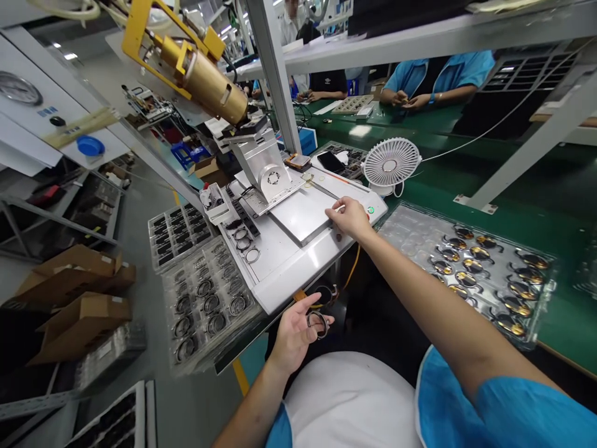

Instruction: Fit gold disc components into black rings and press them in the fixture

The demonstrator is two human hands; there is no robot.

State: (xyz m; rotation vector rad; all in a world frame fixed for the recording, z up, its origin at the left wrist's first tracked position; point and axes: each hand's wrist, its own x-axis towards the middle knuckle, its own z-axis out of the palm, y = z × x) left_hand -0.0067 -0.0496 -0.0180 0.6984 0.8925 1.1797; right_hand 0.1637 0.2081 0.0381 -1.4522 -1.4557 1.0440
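My left hand (291, 336) is palm up in front of my body, below the machine's front edge. Its fingers and thumb hold a round dark metal ring (318, 313). My right hand (349, 219) reaches over the right side of the white machine base (280, 283). Its thumb and fingers are pinched at the near end of thin metal tweezers (324, 189), which point away to the left. Beside that hand is a flat silver plate (303, 214). Several loose rings (252, 255) lie on the base's left side.
A silver fixture (273, 177) stands on the base under a gold cylindrical head (214, 87). Left is a clear tray (170, 348) of rings; right, a tray (396, 233) of gold-faced round parts. A white fan (392, 162) and phone (331, 163) stand behind. A co-worker (438, 78) sits opposite.
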